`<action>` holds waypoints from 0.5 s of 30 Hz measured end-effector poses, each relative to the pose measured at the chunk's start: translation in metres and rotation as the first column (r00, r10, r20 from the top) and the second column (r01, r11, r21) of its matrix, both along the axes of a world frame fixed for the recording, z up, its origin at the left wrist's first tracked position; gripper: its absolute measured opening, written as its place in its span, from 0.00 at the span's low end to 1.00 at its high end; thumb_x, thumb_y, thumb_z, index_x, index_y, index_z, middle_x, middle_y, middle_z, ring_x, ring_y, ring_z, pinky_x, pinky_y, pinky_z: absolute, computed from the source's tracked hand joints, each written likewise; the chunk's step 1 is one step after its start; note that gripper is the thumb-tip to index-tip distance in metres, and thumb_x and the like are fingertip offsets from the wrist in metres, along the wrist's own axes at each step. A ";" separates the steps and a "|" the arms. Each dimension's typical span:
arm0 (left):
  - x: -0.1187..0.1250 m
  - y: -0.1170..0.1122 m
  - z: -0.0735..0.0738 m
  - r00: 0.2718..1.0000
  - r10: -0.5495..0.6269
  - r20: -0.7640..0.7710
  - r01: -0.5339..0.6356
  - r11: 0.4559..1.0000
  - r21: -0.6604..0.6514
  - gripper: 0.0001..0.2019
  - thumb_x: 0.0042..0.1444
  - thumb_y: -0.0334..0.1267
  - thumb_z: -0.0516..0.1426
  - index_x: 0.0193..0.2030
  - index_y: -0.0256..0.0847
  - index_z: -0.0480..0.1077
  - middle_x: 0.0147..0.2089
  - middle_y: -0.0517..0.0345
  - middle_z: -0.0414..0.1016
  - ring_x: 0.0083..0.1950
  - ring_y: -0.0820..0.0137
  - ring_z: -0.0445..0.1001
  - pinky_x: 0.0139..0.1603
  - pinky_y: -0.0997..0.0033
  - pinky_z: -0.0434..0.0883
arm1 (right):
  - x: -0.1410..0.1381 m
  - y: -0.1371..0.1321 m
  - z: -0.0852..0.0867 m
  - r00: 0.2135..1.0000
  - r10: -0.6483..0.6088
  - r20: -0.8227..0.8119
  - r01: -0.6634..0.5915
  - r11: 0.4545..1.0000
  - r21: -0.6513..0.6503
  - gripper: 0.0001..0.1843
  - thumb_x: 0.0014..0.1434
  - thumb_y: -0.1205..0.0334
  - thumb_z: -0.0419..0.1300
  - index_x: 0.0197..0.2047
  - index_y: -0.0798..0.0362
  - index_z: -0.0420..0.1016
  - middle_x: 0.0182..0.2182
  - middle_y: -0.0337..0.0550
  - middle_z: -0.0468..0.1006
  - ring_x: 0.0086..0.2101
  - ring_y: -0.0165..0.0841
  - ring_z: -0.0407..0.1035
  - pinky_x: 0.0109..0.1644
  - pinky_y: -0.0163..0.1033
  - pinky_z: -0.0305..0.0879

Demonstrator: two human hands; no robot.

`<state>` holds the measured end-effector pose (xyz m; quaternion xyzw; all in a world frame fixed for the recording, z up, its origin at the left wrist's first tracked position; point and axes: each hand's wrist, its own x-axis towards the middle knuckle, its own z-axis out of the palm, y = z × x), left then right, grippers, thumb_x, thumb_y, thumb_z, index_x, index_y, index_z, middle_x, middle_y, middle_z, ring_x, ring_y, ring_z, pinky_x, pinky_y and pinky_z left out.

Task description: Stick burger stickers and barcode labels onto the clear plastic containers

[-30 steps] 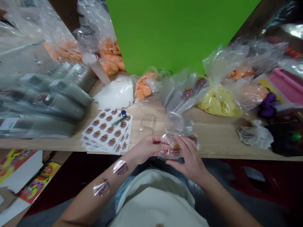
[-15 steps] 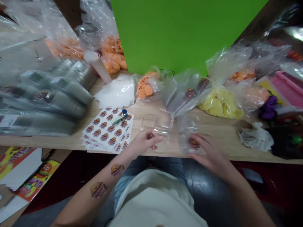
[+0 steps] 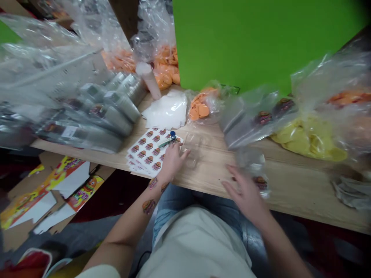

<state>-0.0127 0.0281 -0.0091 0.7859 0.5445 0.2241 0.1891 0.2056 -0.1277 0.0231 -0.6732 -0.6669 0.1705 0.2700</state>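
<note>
My left hand point(image 3: 174, 158) reaches over the right edge of the burger sticker sheets point(image 3: 149, 148), thumb and fingers apart, holding nothing I can see. By its fingertips lies a small green tool with a blue end point(image 3: 168, 139). A clear plastic container point(image 3: 193, 150) lies open just right of that hand. My right hand point(image 3: 242, 189) is spread and blurred above the table edge, with nothing in it. Beside it rests another clear plastic container point(image 3: 261, 182) bearing a burger sticker. Burger stickers point(image 3: 148, 206) are also stuck on my left forearm.
Stacked clear packs point(image 3: 116, 112) fill the left. Behind are white sheets point(image 3: 166, 109), a bag of orange pieces point(image 3: 201, 106) and a green panel point(image 3: 261, 42). Clear sleeves point(image 3: 246, 116) and a bag of yellow pieces point(image 3: 310, 137) lie right. Printed cardboard point(image 3: 49, 193) sits below left.
The view has swung left. My left hand has gone from beside the open container to the sticker sheets. My right hand has come off the burger-stickered container, its fingers now spread.
</note>
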 end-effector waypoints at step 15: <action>0.014 -0.021 0.029 0.963 -0.220 -0.154 0.222 0.975 -0.005 0.15 0.57 0.37 0.52 0.51 0.39 0.62 0.50 0.48 0.67 0.52 0.63 0.65 0.52 0.61 0.65 | -0.060 0.060 0.000 0.998 -0.033 -0.050 0.042 0.979 0.199 0.21 0.59 0.57 0.52 0.54 0.54 0.64 0.46 0.52 0.70 0.46 0.40 0.64 0.49 0.49 0.63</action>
